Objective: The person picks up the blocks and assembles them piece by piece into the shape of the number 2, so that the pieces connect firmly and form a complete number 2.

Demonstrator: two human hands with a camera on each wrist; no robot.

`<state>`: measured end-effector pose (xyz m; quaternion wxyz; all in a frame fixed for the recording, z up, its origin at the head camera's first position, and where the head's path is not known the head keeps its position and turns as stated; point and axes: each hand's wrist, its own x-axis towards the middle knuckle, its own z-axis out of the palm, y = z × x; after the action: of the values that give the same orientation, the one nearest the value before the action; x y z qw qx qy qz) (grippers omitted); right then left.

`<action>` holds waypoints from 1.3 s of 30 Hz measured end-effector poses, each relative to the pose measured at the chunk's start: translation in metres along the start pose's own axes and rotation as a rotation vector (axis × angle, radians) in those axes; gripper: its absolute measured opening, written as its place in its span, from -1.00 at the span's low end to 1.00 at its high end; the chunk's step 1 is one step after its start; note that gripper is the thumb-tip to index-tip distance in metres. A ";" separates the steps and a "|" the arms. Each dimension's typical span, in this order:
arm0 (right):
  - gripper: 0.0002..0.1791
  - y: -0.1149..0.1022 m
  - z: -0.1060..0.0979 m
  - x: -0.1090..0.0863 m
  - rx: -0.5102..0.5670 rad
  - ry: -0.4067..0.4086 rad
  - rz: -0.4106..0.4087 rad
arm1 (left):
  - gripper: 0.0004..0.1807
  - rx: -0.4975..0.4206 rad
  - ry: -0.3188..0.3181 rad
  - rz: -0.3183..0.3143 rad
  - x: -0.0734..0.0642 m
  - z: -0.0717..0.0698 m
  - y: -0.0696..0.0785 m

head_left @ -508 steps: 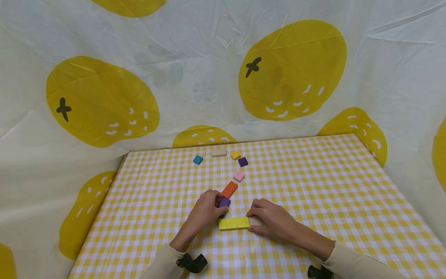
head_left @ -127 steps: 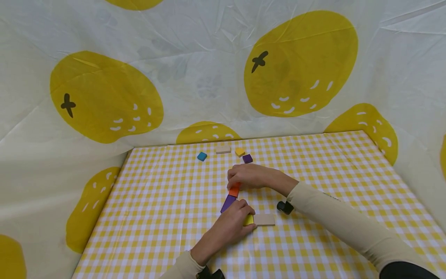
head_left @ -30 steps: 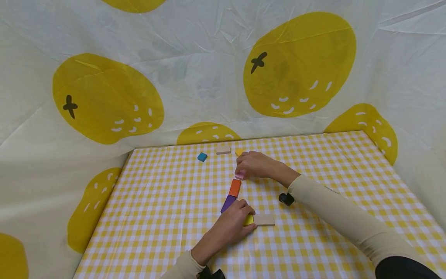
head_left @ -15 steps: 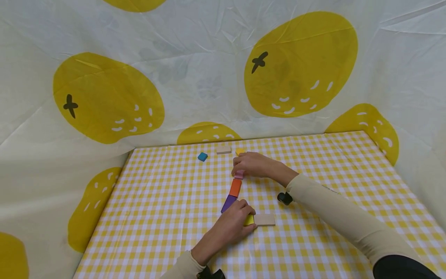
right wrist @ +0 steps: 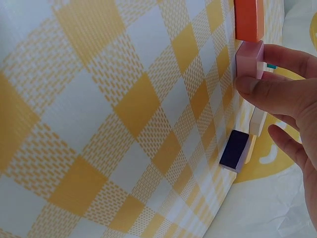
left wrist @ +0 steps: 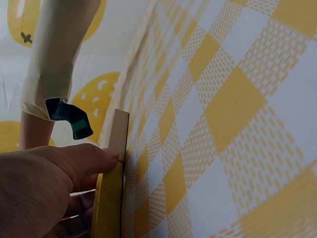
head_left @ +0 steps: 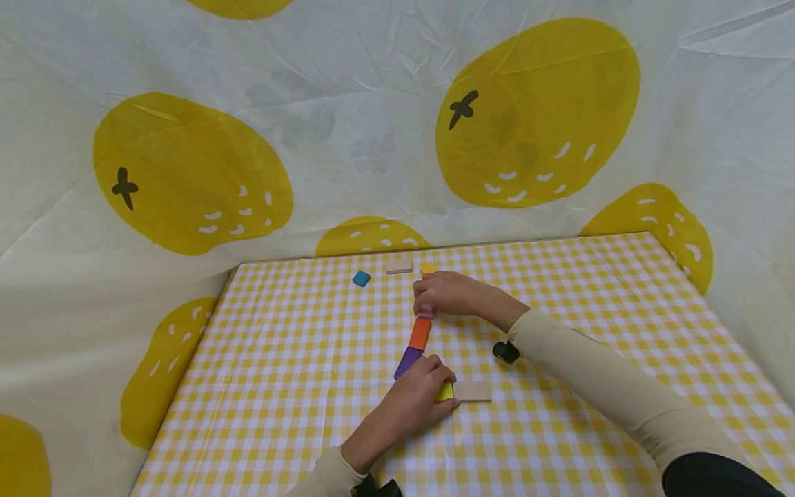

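Observation:
My left hand grips the long yellow block, thumb on its near side and fingers on its far side, covering most of it. In the left wrist view the thumb tip lies at the seam with a plain wooden block, which continues the row rightward. My right hand pinches a pink block between thumb and fingers, right at the far end of the orange block. A purple block joins the orange one's near end and runs down toward my left hand.
At the table's back lie a blue block, a plain wooden block and a small yellow block. A dark purple block sits beyond my right hand, hidden by it in the head view. A checked cloth covers the table.
Earlier, my left hand held the purple block and my right the plain block by the yellow one. The orange block has turned. Lately the pink block has shifted slightly toward it; my left hand stays put.

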<state>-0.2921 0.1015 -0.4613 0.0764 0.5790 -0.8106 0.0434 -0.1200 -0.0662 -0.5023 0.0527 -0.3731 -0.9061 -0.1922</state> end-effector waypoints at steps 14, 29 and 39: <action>-0.68 -0.001 0.003 0.001 0.014 0.012 -0.002 | -0.72 0.006 -0.019 -0.013 0.000 -0.001 0.001; -0.68 -0.005 0.001 0.001 0.023 0.004 0.006 | -0.70 0.015 0.010 0.006 0.000 0.001 -0.001; -0.68 -0.004 0.002 -0.001 0.006 0.001 -0.001 | -0.69 0.021 0.008 -0.003 0.000 0.001 0.000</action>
<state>-0.2882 0.1008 -0.4630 0.0752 0.5795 -0.8102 0.0461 -0.1195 -0.0661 -0.5029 0.0601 -0.3702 -0.9085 -0.1844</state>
